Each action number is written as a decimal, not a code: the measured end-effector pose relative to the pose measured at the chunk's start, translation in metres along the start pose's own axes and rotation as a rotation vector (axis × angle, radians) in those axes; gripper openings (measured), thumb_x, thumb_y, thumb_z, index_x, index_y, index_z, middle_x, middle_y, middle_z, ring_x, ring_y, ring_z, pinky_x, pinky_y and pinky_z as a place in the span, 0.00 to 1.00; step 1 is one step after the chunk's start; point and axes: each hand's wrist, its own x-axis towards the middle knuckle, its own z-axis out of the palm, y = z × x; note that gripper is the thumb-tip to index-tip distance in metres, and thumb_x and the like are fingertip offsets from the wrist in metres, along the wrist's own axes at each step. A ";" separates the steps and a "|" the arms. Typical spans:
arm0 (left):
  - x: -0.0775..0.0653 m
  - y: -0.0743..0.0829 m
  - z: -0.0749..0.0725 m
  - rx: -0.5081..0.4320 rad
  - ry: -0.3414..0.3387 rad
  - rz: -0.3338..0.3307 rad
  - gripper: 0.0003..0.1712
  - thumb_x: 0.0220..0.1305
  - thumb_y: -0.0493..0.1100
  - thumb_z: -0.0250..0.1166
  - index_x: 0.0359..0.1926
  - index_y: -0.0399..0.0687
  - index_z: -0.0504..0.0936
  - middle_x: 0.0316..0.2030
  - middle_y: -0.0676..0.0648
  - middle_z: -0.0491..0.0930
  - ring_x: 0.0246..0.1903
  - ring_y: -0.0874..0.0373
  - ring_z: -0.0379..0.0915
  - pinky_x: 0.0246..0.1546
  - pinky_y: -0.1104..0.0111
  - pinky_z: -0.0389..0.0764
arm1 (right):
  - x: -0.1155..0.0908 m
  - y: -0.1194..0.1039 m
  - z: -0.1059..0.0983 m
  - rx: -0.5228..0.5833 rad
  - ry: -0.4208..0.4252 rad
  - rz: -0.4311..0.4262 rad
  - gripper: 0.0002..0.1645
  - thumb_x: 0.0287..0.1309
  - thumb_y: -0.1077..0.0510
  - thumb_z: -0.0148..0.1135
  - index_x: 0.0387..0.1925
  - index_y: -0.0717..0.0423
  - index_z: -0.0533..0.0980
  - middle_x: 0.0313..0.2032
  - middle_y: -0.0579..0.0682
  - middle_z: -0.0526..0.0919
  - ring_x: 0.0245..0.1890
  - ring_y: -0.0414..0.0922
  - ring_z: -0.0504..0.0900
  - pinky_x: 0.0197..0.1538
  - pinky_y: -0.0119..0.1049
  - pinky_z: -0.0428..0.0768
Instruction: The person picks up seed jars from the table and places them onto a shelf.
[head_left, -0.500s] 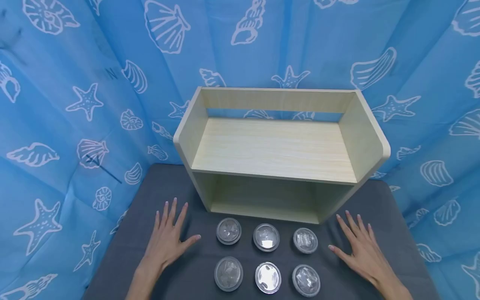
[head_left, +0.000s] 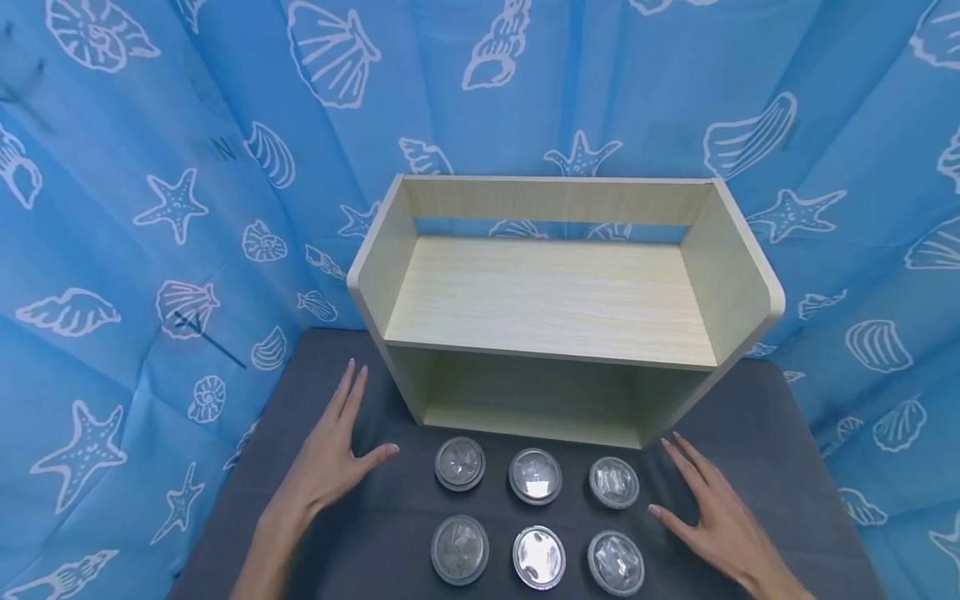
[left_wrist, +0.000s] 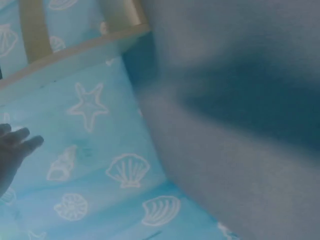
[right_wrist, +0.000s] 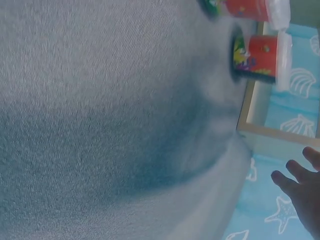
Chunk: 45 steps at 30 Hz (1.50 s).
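Two rows of round lidded tubs stand on the dark cloth between my hands: a back left tub (head_left: 460, 463), back middle tub (head_left: 535, 476), back right tub (head_left: 613, 482), front left tub (head_left: 459, 550), front middle tub (head_left: 538, 557) and front right tub (head_left: 616, 563). From the side, the right wrist view shows a tub (right_wrist: 262, 55) with a red patterned wall and pale lid. My left hand (head_left: 327, 457) is left of the tubs, fingers extended, holding nothing. To their right, my right hand (head_left: 717, 514) has extended fingers and holds nothing, its thumb nearest the back right tub.
A pale wooden two-level shelf (head_left: 547, 292) stands behind the tubs, its lower compartment facing them. The grey cloth-covered table (head_left: 390, 533) reaches past both sides. A blue curtain (head_left: 225, 167) with white shells and starfish hangs behind and beside it.
Both hands have turned more edge-on, fingers drawn closer together. My left hand has shifted slightly up and left, my right hand slightly left. The tubs and shelf remain in place.
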 end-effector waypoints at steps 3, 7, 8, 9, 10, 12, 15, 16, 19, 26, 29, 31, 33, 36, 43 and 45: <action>0.003 0.003 -0.008 -0.043 0.041 0.044 0.65 0.54 0.64 0.73 0.80 0.60 0.39 0.79 0.48 0.37 0.73 0.36 0.47 0.59 0.36 0.65 | -0.001 -0.008 0.000 0.043 0.013 -0.016 0.59 0.46 0.50 0.79 0.76 0.48 0.58 0.70 0.61 0.62 0.62 0.68 0.66 0.50 0.66 0.69; 0.006 0.006 -0.019 -0.077 0.102 0.104 0.64 0.53 0.57 0.76 0.80 0.57 0.45 0.78 0.48 0.43 0.73 0.39 0.48 0.60 0.35 0.63 | -0.006 -0.017 0.001 0.091 0.019 -0.028 0.58 0.45 0.52 0.80 0.76 0.46 0.59 0.68 0.57 0.65 0.61 0.63 0.68 0.48 0.63 0.72; 0.007 0.007 -0.022 -0.083 0.118 0.119 0.63 0.52 0.56 0.77 0.80 0.57 0.45 0.78 0.48 0.44 0.73 0.39 0.49 0.60 0.35 0.63 | -0.008 -0.019 0.002 0.098 0.021 -0.027 0.58 0.45 0.52 0.80 0.75 0.46 0.60 0.67 0.56 0.66 0.61 0.61 0.69 0.47 0.62 0.73; 0.008 0.008 -0.024 -0.095 0.139 0.139 0.63 0.51 0.54 0.78 0.79 0.57 0.47 0.78 0.48 0.46 0.73 0.40 0.50 0.60 0.35 0.63 | -0.011 -0.021 0.002 0.103 0.024 -0.025 0.57 0.45 0.52 0.81 0.74 0.46 0.61 0.65 0.55 0.67 0.60 0.59 0.70 0.47 0.62 0.73; 0.009 0.009 -0.027 -0.104 0.160 0.156 0.63 0.50 0.52 0.78 0.79 0.56 0.49 0.78 0.48 0.48 0.73 0.40 0.51 0.60 0.36 0.63 | -0.013 -0.022 0.003 0.103 0.030 -0.024 0.56 0.44 0.53 0.81 0.74 0.47 0.62 0.64 0.54 0.68 0.59 0.57 0.70 0.47 0.61 0.73; 0.013 0.012 -0.031 -0.133 0.212 0.194 0.61 0.49 0.49 0.79 0.78 0.54 0.52 0.77 0.47 0.51 0.73 0.43 0.53 0.62 0.42 0.65 | -0.018 -0.025 0.004 0.108 0.049 -0.020 0.53 0.43 0.53 0.81 0.71 0.47 0.66 0.61 0.50 0.71 0.57 0.48 0.71 0.47 0.56 0.76; 0.021 0.018 -0.037 -0.209 0.295 0.259 0.58 0.47 0.43 0.80 0.76 0.49 0.58 0.75 0.45 0.57 0.71 0.46 0.58 0.65 0.59 0.68 | -0.022 -0.027 0.007 0.126 0.087 -0.032 0.48 0.41 0.56 0.83 0.66 0.49 0.71 0.56 0.44 0.73 0.54 0.34 0.71 0.48 0.37 0.77; 0.023 0.020 -0.039 -0.238 0.314 0.273 0.57 0.46 0.40 0.80 0.76 0.47 0.60 0.74 0.45 0.58 0.71 0.47 0.59 0.65 0.64 0.67 | -0.024 -0.027 0.009 0.146 0.097 -0.044 0.47 0.40 0.58 0.83 0.65 0.50 0.72 0.55 0.43 0.74 0.53 0.31 0.71 0.48 0.31 0.76; 0.028 0.029 -0.046 -0.334 0.345 0.295 0.56 0.44 0.32 0.78 0.74 0.42 0.61 0.73 0.44 0.61 0.70 0.48 0.60 0.64 0.69 0.67 | -0.027 -0.030 0.014 0.242 0.092 -0.072 0.43 0.41 0.62 0.81 0.62 0.53 0.74 0.53 0.43 0.76 0.51 0.28 0.72 0.47 0.22 0.73; 0.037 0.071 -0.075 -0.491 0.311 0.291 0.49 0.51 0.25 0.71 0.73 0.32 0.59 0.72 0.39 0.62 0.69 0.40 0.61 0.63 0.54 0.68 | -0.035 -0.032 0.024 0.390 0.016 -0.026 0.34 0.46 0.62 0.79 0.58 0.56 0.76 0.51 0.46 0.79 0.48 0.38 0.80 0.43 0.37 0.82; 0.042 0.078 -0.082 -0.525 0.302 0.302 0.48 0.54 0.26 0.69 0.74 0.34 0.57 0.73 0.40 0.60 0.70 0.40 0.59 0.63 0.51 0.67 | -0.038 -0.032 0.029 0.435 -0.025 0.007 0.33 0.49 0.60 0.77 0.58 0.55 0.76 0.51 0.49 0.80 0.49 0.40 0.81 0.43 0.39 0.83; 0.044 0.081 -0.084 -0.530 0.301 0.311 0.48 0.56 0.27 0.68 0.75 0.36 0.56 0.74 0.41 0.59 0.70 0.42 0.59 0.63 0.51 0.67 | -0.040 -0.032 0.033 0.461 -0.044 0.014 0.32 0.50 0.59 0.77 0.58 0.56 0.77 0.52 0.51 0.81 0.49 0.40 0.81 0.43 0.39 0.83; 0.046 0.082 -0.086 -0.539 0.306 0.322 0.49 0.57 0.29 0.67 0.76 0.37 0.54 0.74 0.43 0.58 0.71 0.45 0.58 0.63 0.51 0.67 | -0.042 -0.031 0.038 0.486 -0.056 0.012 0.32 0.50 0.59 0.77 0.58 0.56 0.77 0.52 0.52 0.81 0.50 0.38 0.80 0.43 0.38 0.83; 0.050 0.081 -0.087 -0.556 0.311 0.334 0.47 0.61 0.33 0.67 0.77 0.39 0.52 0.75 0.45 0.57 0.71 0.46 0.58 0.63 0.51 0.67 | -0.045 -0.029 0.046 0.535 -0.070 -0.009 0.32 0.50 0.61 0.77 0.58 0.57 0.76 0.52 0.53 0.81 0.51 0.36 0.79 0.43 0.37 0.83; 0.066 0.065 -0.080 -0.565 0.315 0.338 0.45 0.66 0.46 0.67 0.78 0.53 0.54 0.75 0.50 0.57 0.71 0.49 0.58 0.63 0.54 0.69 | -0.050 -0.021 0.059 0.628 -0.146 -0.053 0.36 0.51 0.62 0.75 0.62 0.62 0.73 0.55 0.59 0.79 0.52 0.31 0.77 0.44 0.34 0.83; 0.070 0.064 -0.080 -0.575 0.305 0.339 0.43 0.66 0.46 0.66 0.78 0.55 0.56 0.75 0.51 0.57 0.71 0.50 0.58 0.64 0.53 0.68 | -0.051 -0.021 0.061 0.636 -0.172 -0.064 0.36 0.52 0.62 0.75 0.63 0.61 0.73 0.56 0.60 0.78 0.51 0.32 0.78 0.45 0.32 0.82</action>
